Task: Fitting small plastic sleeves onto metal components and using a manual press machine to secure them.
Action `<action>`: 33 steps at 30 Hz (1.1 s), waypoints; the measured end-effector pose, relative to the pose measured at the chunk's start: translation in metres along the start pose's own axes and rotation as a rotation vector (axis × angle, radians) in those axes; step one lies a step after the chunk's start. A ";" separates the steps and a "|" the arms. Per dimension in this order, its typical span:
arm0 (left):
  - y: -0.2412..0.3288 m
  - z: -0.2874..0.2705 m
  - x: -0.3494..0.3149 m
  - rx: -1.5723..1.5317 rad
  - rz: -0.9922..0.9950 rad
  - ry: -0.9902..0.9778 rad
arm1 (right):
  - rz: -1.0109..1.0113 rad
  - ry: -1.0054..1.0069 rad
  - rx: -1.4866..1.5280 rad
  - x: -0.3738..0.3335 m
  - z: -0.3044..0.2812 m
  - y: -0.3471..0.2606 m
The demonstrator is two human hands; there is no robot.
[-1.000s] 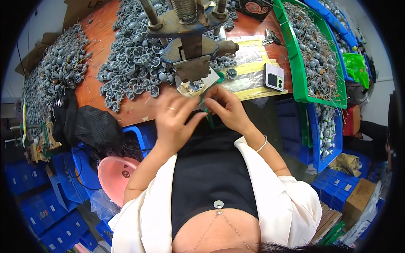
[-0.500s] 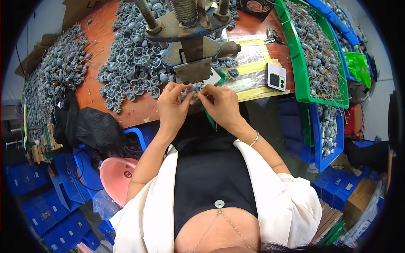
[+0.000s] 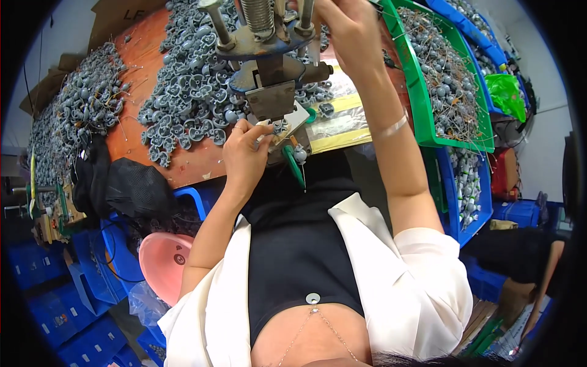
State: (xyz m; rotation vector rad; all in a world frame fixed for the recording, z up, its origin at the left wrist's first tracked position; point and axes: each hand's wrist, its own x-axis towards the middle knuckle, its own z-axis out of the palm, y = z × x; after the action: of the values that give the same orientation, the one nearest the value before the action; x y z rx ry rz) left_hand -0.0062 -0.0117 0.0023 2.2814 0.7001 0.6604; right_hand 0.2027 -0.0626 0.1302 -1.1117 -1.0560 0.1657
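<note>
My left hand (image 3: 243, 156) is at the front of a metal press (image 3: 273, 101), thumb and fingertips pinched on a small grey plastic part (image 3: 280, 127) beneath the press head. The fingertips partly cover this part. My right hand (image 3: 353, 33) is raised beside the press's upper right. Its fingers are blurred and partly out of the frame, so their grip does not show. A grey ball-shaped piece with a thin wire (image 3: 299, 153) hangs at the front of the base plate, beside a long green piece (image 3: 292, 166).
Grey plastic shells (image 3: 189, 92) are heaped on the orange tabletop (image 3: 125, 144). Wired grey pieces (image 3: 92, 92) pile up at the left. A green crate (image 3: 461, 145) stands at right above a blue crate (image 3: 451, 208). A black mesh bag (image 3: 137, 183) and pink basin (image 3: 160, 263) sit at lower left.
My right hand has left the small part and risen up and right beside the press. My left hand stays by the press head. The wired ball piece is now uncovered.
</note>
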 end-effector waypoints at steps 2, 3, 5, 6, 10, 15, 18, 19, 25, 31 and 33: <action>0.002 0.000 -0.002 0.008 -0.014 0.026 | -0.116 0.022 0.035 -0.036 0.004 -0.035; 0.001 0.000 -0.003 0.009 -0.017 0.035 | -0.135 0.045 0.112 -0.060 0.012 -0.046; 0.003 -0.001 -0.002 0.036 -0.012 0.019 | -0.248 0.184 -0.352 -0.126 0.013 -0.040; 0.002 0.000 -0.002 0.039 -0.013 0.032 | -0.416 -0.022 -0.170 -0.146 0.003 -0.029; -0.002 -0.004 -0.008 0.104 0.136 0.007 | -0.419 -0.190 -0.468 -0.154 -0.012 -0.038; 0.008 -0.018 -0.021 0.346 0.197 -0.126 | -0.181 0.409 -0.120 -0.108 -0.014 -0.057; 0.037 -0.039 -0.036 -0.448 -0.020 -0.598 | -0.219 0.357 -0.190 -0.091 -0.022 -0.040; 0.042 -0.048 -0.038 -0.615 -0.170 -0.722 | -0.219 0.358 -0.191 -0.095 -0.026 -0.034; -0.012 -0.105 -0.001 -1.037 -0.395 -0.313 | 0.169 0.469 -0.149 -0.133 -0.067 -0.017; -0.186 -0.307 0.094 -0.802 0.047 0.971 | 0.284 0.481 -0.239 -0.163 -0.110 -0.009; -0.150 -0.273 0.097 -0.405 0.109 1.154 | 0.277 0.534 -0.331 -0.169 -0.131 -0.005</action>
State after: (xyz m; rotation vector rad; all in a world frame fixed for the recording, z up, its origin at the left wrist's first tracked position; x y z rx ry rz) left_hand -0.1478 0.2645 0.1022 1.4162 0.8145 2.0032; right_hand 0.2103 -0.2497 0.0258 -1.4965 -0.4563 -0.0914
